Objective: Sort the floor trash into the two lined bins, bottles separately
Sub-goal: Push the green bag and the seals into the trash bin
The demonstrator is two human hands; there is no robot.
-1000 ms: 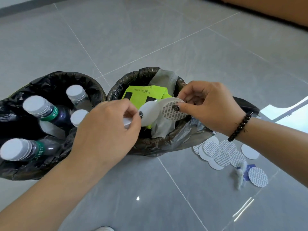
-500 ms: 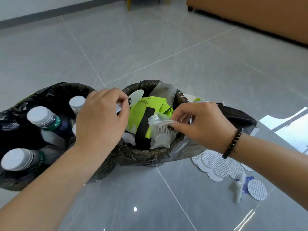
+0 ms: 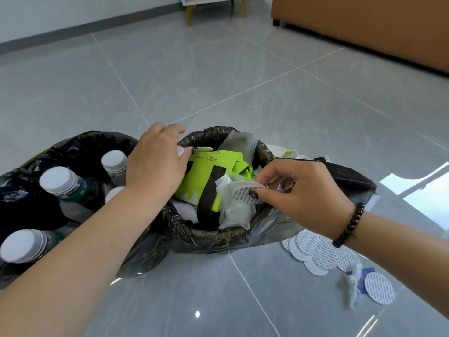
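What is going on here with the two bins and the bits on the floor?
A person is sorting trash. The left bin holds capped bottles. Over the right bin, stuffed with green packaging, the left hand pinches a white disc and the right hand pinches a printed disc. More discs lie on the floor.

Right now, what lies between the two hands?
In the head view, green packaging in the mixed-trash bin lies between the left hand and right hand.
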